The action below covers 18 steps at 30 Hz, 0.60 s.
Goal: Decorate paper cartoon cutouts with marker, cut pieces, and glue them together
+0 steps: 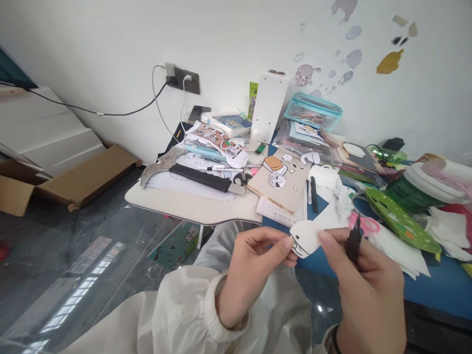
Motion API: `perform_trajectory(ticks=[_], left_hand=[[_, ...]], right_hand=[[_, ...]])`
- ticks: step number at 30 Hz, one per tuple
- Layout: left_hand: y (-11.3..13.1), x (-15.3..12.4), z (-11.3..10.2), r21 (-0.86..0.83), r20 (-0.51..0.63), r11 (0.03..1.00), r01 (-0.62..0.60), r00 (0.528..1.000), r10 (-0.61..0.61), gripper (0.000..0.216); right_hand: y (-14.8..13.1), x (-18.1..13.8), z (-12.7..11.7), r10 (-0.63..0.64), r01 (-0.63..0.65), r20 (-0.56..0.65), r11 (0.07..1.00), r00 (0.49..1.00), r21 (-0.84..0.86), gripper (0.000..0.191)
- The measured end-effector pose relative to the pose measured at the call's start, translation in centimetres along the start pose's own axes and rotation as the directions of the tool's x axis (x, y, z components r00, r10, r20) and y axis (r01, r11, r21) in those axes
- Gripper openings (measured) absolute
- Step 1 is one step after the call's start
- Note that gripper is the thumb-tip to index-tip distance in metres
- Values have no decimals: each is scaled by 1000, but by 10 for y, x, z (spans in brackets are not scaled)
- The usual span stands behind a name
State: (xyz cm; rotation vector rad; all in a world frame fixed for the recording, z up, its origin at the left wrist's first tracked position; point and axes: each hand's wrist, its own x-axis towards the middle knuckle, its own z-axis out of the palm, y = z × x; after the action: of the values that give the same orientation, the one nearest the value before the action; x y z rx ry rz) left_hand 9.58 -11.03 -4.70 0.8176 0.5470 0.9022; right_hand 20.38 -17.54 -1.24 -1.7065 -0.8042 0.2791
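Note:
My left hand point(254, 265) pinches the left edge of a small white paper cutout point(306, 238) with black drawn lines, held in front of my body. My right hand point(365, 285) touches the cutout's right edge with the thumb and also grips a thin black pen point(354, 241) upright between its fingers. Both hands hover just in front of the blue table edge point(435, 290). White sleeves cover my forearms.
A cluttered desk lies ahead: pink-handled scissors point(365, 223), a green dotted plate point(400, 221), a board with cartoon cutouts point(280, 184), a black-handled knife point(201, 177), a teal pencil case point(313, 110), a green tub point(420, 189). Cardboard point(84, 177) lies on the floor at left.

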Motion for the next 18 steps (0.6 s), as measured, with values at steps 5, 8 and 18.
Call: perform_trajectory(ticks=[5,8,18], left_hand=[[0,1,-3,-8,56,1000,26,998,-26,33],[1,2,-4,46,61,998,39,997,-42,30],[7,6,-2,145,13,989,27,1000,-29,21]], right_hand=[[17,7,-3,-1,-2,82,999,997,44,20],[22,10,-4,-13,4,129,997,992,73,20],[25,13,-3,-32,19,183,997,983,73,20]])
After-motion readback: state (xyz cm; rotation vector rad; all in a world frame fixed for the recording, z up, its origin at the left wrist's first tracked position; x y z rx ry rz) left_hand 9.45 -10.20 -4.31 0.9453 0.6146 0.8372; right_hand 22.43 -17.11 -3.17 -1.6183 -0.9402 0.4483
